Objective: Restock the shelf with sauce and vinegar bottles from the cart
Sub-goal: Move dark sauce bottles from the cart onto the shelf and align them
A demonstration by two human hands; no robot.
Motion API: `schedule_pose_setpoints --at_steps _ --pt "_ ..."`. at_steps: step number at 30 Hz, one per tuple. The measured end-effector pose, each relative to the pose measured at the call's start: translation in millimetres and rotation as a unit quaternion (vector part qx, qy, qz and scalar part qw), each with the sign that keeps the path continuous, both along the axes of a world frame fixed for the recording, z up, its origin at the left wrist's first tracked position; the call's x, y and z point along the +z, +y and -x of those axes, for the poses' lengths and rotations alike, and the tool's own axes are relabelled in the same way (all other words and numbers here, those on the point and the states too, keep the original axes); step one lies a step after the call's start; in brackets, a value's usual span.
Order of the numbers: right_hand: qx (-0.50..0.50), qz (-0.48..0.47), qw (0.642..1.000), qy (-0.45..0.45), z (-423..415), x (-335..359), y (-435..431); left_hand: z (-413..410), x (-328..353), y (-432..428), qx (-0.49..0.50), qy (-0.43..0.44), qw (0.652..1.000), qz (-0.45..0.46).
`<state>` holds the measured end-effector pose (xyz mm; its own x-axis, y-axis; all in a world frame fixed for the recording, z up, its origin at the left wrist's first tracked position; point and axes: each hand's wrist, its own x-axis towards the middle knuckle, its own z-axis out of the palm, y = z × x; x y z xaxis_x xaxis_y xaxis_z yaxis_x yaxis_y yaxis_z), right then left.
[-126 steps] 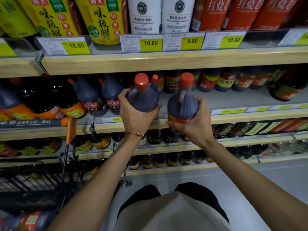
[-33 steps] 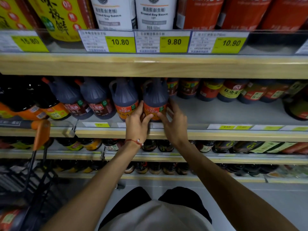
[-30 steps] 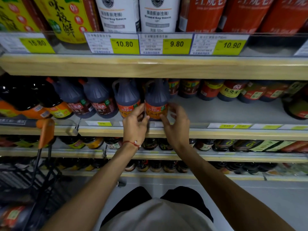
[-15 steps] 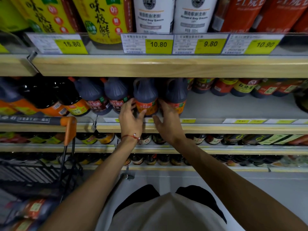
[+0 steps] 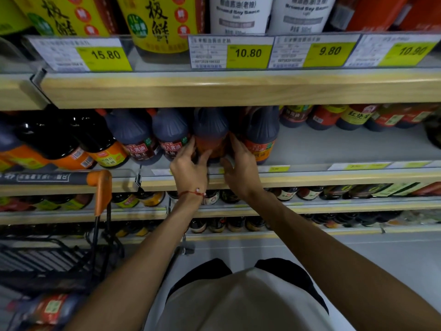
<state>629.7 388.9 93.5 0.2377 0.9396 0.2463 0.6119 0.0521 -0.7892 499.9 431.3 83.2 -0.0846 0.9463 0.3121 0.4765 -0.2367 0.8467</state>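
Head view — both hands, left hand (image 5: 189,166) and right hand (image 5: 241,168), clasp a dark ribbed-shouldered bottle (image 5: 211,130).

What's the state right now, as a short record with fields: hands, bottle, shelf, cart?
left hand: fingers and thumb grip the bottle's left side
right hand: grips its right side
bottle: upright, standing near the shelf's front edge; label blurred
right neighbour: same kind of bottle, close beside it; cannot tell if they touch
shelf: bare stretch to the right of the row
cart: at the left, orange-cornered handle up near the shelf edge
spare bottle: lying in the cart, blurred
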Motion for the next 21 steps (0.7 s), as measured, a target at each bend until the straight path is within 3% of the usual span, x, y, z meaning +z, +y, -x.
schedule_pose_setpoints --at_steps 8,13,17,21 --pt "-0.001 -0.013 1.0 0.016 1 -3 2 -10 -3 -4 0.015 -0.026 1.0 0.002" --pt "0.025 -0.005 1.0 0.017 -6 1 -4 -10 1 -8 -0.007 -0.095 0.995 0.035" --pt "0.034 -0.03 0.999 -0.007 -21 4 -29 -13 3 -30 0.006 -0.045 0.998 -0.033" --pt "-0.042 -0.006 0.999 0.011 -47 13 -51 -32 3 -45 -0.071 0.009 0.996 -0.06"
